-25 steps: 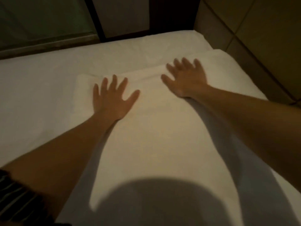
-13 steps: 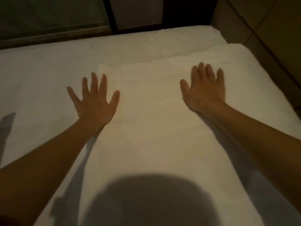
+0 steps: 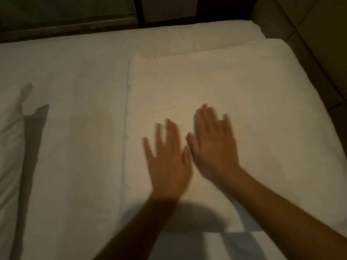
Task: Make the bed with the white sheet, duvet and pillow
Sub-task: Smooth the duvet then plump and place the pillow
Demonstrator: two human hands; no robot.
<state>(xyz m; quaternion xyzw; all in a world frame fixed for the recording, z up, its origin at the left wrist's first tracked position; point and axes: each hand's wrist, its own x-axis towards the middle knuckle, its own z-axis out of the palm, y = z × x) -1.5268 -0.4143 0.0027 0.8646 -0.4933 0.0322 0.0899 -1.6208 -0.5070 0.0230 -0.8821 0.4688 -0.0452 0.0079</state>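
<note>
Left hand [image 3: 169, 166] and right hand [image 3: 216, 149] lying palms down, side by side, thumbs nearly touching, over folded duvet [image 3: 244, 87], just below centre. Fingers [image 3: 171, 132] stretching straight toward 12 o'clock, blurring. Duvet covering bed's 3 o'clock half; white sheet [image 3: 75, 119] showing bare toward 9 o'clock. Pillow [image 3: 9, 143] lying at far 9 o'clock edge. Head shadow [image 3: 202, 216] falling on duvet at 6 o'clock.

A bedroom, dim and warm
A big bed [image 3: 187, 30] fills the view, covered by a white sheet [image 3: 78, 113]. A thick duvet [image 3: 234, 85] lies on it, and a soft pillow [image 3: 9, 147] sits at the left edge. Brown wall panels [image 3: 315, 34] stand close on the right, and a dark glass pane [image 3: 56, 10] is behind the bed
</note>
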